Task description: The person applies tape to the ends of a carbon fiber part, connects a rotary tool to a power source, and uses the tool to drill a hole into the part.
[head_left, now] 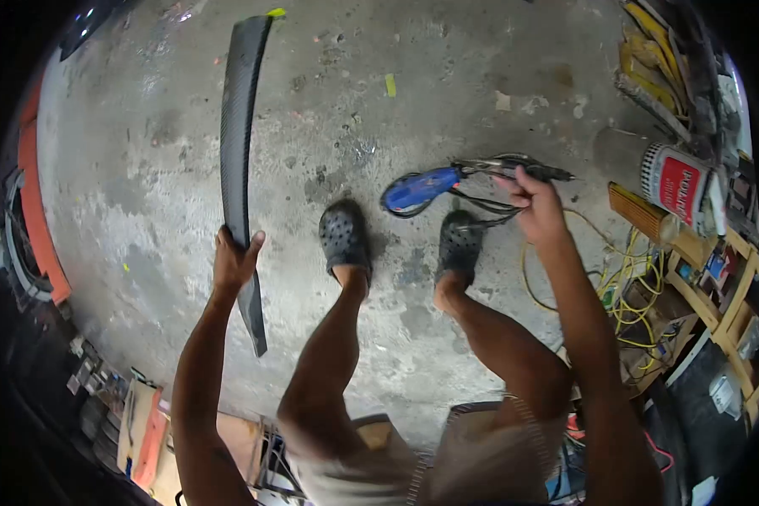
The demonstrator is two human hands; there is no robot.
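My left hand [238, 260] is closed around a long dark strip [238, 126] with a carbon-fibre weave, gripping it in its lower half. The strip stands lengthwise in view, its narrow end pointing toward me, and a bit of yellow-green tape [276, 13] shows at its far end. On the right, my right hand [533, 202] is closed on a bundled black cord [489, 202]. Attached to this bundle is a blue-bodied tool [422, 189], whose exact kind I cannot make out. It hangs in view just beyond my right clog [460, 244].
Grey, stained concrete floor [413, 320] lies beneath me. Along the right are a tin can [679, 185], an orange-brown block [637, 212], tangled yellow cord [641, 295] and a wooden frame [734, 291]. An orange panel [42, 194] stands at the left. My left clog [344, 234] is between both hands.
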